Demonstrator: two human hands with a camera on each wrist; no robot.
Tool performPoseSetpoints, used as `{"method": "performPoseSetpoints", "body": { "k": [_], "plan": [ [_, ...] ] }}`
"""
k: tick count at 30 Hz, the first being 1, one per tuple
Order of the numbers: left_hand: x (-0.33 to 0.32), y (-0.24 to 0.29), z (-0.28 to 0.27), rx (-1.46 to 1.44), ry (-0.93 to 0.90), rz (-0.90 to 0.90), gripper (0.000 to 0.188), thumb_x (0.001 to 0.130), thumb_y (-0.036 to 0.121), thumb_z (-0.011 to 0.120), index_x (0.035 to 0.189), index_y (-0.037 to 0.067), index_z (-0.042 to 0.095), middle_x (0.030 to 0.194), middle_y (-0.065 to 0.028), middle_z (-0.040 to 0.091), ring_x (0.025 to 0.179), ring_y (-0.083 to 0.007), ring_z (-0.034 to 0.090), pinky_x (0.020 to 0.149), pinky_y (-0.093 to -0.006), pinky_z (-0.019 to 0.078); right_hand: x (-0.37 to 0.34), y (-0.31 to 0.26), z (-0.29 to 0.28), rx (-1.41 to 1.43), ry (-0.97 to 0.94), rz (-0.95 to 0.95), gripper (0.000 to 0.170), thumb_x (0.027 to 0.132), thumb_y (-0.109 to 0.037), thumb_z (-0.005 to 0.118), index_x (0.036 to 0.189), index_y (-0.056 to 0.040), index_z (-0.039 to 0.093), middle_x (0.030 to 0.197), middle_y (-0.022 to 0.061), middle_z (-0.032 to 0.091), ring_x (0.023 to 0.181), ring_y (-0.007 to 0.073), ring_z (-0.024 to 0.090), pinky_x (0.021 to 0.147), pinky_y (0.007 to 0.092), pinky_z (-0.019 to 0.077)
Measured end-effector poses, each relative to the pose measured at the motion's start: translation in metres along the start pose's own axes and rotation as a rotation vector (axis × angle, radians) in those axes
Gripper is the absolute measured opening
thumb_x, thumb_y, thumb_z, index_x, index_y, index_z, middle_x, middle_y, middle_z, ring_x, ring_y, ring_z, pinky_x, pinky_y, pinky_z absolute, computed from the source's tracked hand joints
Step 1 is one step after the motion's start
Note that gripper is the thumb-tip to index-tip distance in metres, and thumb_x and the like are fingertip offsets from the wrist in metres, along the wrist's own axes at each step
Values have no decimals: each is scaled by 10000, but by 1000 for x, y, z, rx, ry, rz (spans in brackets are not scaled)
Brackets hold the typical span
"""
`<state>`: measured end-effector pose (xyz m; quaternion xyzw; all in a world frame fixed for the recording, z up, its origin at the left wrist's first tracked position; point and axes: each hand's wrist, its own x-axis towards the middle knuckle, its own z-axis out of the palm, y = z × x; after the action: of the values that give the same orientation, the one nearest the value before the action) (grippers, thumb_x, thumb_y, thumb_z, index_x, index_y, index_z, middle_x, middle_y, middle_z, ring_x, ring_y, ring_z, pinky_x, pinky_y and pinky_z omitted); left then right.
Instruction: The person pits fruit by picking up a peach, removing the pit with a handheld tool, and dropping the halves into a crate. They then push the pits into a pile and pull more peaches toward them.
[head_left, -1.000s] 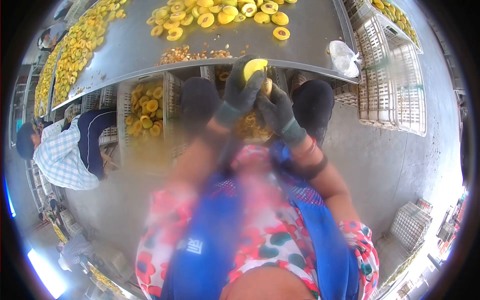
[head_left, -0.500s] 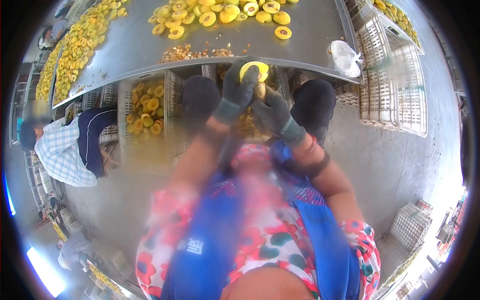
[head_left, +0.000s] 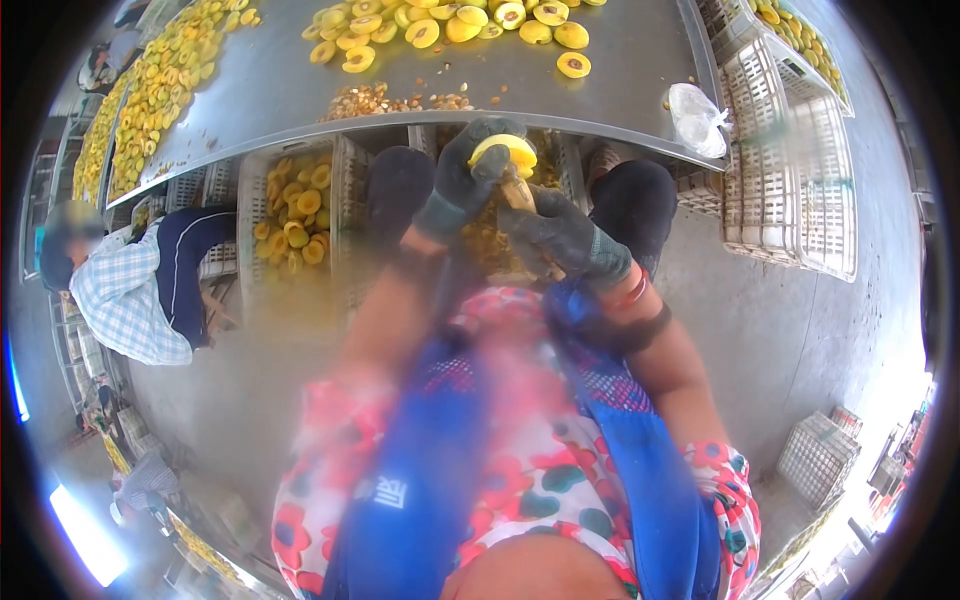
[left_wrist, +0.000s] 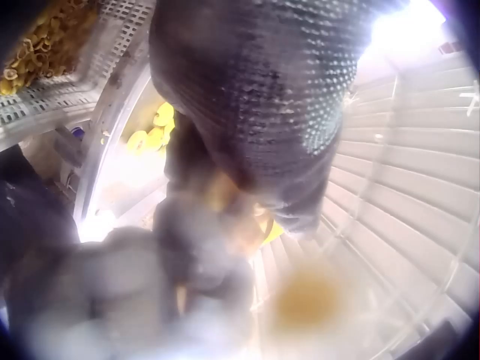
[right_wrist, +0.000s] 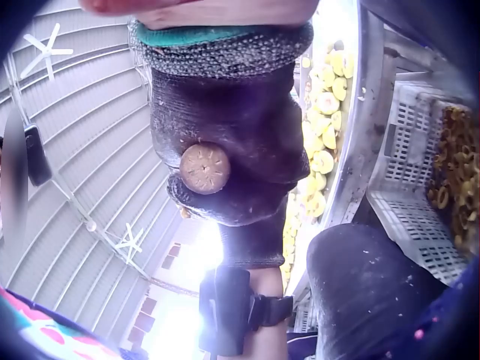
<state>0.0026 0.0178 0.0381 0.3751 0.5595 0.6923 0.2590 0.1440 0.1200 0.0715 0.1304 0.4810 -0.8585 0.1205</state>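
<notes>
In the head view the gloved left hand holds a yellow fruit between thumb and fingers, above the lap near the table's front edge. The gloved right hand grips a tool with a wooden handle, whose upper end meets the fruit; its working tip is hidden. In the right wrist view, the round end of the handle sticks out of the right hand's curled fingers. The left wrist view shows the left glove large, with a bit of yellow fruit below it.
Halved fruit and a row of pits lie on the metal table. A plastic bag sits at its right corner. White crates stand at right; a crate of fruit and a seated person are at left.
The left hand has moved slightly down and left with the fruit, which has tilted. The right hand has shifted down and right, and more of the wooden handle shows.
</notes>
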Motion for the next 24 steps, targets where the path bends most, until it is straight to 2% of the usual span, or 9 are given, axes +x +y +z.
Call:
{"method": "performPoseSetpoints", "body": {
  "k": [4,7,10,13,15,17,18,22,24],
  "plan": [
    [1,-9,-3,79,-22,184,313,876,240,603,1069,-5,577,957,-84,630,861,-149,600,791,-288,493,4,6,-4,107,-91,64,202,915,-210,557,897,-10,534,556,16,489,409,101,460,389,243,355],
    [1,1,-6,104,-88,171,303,874,210,600,1075,-14,573,957,-100,630,855,-163,608,793,-295,496,2,0,-3,221,-167,135,211,913,-218,560,900,-7,544,559,14,489,415,97,457,388,240,342],
    [-2,0,-6,-122,-40,34,298,862,168,606,1088,-23,568,963,-119,627,853,-181,617,800,-298,497,8,2,-1,127,-124,54,208,913,-213,556,906,-5,548,562,13,492,416,91,451,388,238,334],
    [-8,13,4,-332,158,-256,374,879,267,610,1084,-42,559,935,-136,629,833,-193,623,778,-303,507,12,1,5,-23,-39,-6,189,914,-193,548,918,-4,540,563,11,493,410,86,445,387,236,331],
    [-9,-45,-7,282,352,31,448,903,371,560,1053,-51,557,890,-137,629,794,-197,622,746,-310,511,16,3,8,-91,-7,-6,174,915,-178,540,924,-5,533,563,8,492,406,84,441,383,235,328],
    [-10,-43,-23,455,452,108,518,921,451,508,1021,-55,555,861,-138,627,764,-203,619,705,-316,514,14,4,19,-166,24,-37,165,917,-172,536,924,-7,526,565,5,492,401,84,434,380,232,329],
    [-5,-7,-26,309,459,49,544,928,479,482,1005,-55,553,854,-138,624,753,-207,617,681,-317,515,15,5,23,-202,33,-53,161,918,-168,535,923,-8,523,567,4,491,399,83,430,378,230,330],
    [-15,-10,-89,798,665,279,437,967,404,440,998,-14,564,906,-133,615,756,-207,612,598,-309,514,27,29,2,-95,103,-32,126,921,-154,527,914,-28,521,551,4,479,389,74,411,370,218,334],
    [-30,-19,-136,860,851,192,380,967,349,442,1034,-3,568,933,-143,618,790,-249,612,655,-344,514,29,32,2,-89,128,-46,110,920,-142,525,919,-32,522,549,4,478,390,72,412,369,219,333]
  ]
}}
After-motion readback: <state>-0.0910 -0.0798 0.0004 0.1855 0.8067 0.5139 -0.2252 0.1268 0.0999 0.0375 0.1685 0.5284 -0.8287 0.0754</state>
